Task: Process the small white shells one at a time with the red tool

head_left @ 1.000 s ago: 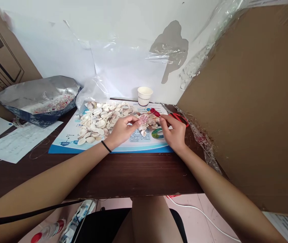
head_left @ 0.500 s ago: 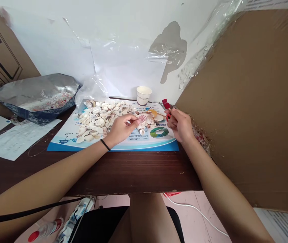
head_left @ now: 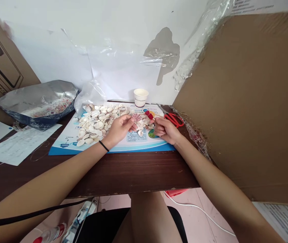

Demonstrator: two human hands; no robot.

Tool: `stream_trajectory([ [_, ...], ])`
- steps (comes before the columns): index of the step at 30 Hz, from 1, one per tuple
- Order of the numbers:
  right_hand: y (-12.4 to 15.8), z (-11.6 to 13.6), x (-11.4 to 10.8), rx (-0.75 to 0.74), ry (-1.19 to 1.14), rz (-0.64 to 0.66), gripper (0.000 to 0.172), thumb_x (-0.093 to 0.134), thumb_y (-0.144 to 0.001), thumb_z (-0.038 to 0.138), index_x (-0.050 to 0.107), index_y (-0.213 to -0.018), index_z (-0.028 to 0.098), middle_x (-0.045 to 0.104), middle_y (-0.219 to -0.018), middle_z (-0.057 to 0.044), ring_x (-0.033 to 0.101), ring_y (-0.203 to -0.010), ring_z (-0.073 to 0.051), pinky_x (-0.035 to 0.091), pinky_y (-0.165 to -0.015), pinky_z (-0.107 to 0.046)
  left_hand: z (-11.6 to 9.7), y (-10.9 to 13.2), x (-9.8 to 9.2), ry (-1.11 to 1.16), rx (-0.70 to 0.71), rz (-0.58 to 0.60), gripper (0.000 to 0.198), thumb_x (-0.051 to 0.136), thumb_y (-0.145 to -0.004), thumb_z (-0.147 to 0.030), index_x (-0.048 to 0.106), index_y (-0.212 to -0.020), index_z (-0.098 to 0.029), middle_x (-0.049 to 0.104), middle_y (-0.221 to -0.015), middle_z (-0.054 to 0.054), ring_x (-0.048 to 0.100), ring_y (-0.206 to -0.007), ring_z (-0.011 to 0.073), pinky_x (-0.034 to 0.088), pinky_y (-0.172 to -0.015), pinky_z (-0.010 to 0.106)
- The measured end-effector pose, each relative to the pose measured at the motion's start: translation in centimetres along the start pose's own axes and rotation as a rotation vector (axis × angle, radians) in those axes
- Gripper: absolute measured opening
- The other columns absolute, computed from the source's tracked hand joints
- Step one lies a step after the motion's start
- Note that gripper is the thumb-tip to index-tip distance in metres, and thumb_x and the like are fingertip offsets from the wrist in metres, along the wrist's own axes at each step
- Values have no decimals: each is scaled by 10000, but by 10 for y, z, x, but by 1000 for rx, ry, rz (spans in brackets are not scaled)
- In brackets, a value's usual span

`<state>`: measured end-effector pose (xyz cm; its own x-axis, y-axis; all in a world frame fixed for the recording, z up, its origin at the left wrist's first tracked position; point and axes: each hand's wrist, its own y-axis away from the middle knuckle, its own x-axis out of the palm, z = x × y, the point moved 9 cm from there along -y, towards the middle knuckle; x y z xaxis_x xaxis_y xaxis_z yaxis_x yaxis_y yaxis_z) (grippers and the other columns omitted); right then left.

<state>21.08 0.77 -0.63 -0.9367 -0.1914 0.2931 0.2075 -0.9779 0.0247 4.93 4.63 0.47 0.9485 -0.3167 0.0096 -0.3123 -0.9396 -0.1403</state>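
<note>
My left hand (head_left: 120,130) pinches a pink-streaked shell (head_left: 135,117) at the right end of a pile of white shells (head_left: 97,120). Close on the shell's right is my right hand (head_left: 165,130), its fingers closed on a small red object (head_left: 149,114) whose tip points at the shell. The pile lies on a blue and white printed sheet (head_left: 136,144). Red-handled scissors (head_left: 173,119) lie on the table just behind my right hand.
A white paper cup (head_left: 141,97) stands by the wall behind the shells. A foil bag (head_left: 39,101) of small pieces sits at the left, with papers (head_left: 19,143) in front of it. A big cardboard sheet (head_left: 235,101) walls off the right side.
My right hand swung out to the back right by the scissors, then came back beside the shell with the red object. My left hand kept its hold on the pink shell.
</note>
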Motion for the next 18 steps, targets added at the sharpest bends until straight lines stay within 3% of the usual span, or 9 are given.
stream_trajectory([
  [5, -4, -6, 6, -41, 66, -60, 421, 809, -637, 519, 632, -734, 149, 302, -504, 111, 205, -445, -29, 121, -438, -213, -1, 0, -9, 37, 17, -71, 233, 808, -682, -387, 747, -763, -177, 659, -706, 23, 522, -667, 127, 391, -635, 274],
  [8, -3, -6, 8, -72, 157, -60, 440, 801, -646, 548, 655, -728, 142, 360, -518, 88, 248, -449, -31, 146, -436, -217, 3, -2, -8, 101, -27, -56, 220, 821, -647, -371, 760, -726, -176, 646, -697, 21, 489, -672, 122, 368, -638, 275],
  [18, -3, -2, 0, -116, 202, -141, 502, 768, -642, 626, 678, -784, 153, 326, -488, 101, 222, -430, -31, 141, -414, -215, 9, -5, -6, 192, -71, -29, 175, 827, -601, -301, 756, -674, -157, 596, -634, 17, 456, -629, 108, 348, -626, 281],
])
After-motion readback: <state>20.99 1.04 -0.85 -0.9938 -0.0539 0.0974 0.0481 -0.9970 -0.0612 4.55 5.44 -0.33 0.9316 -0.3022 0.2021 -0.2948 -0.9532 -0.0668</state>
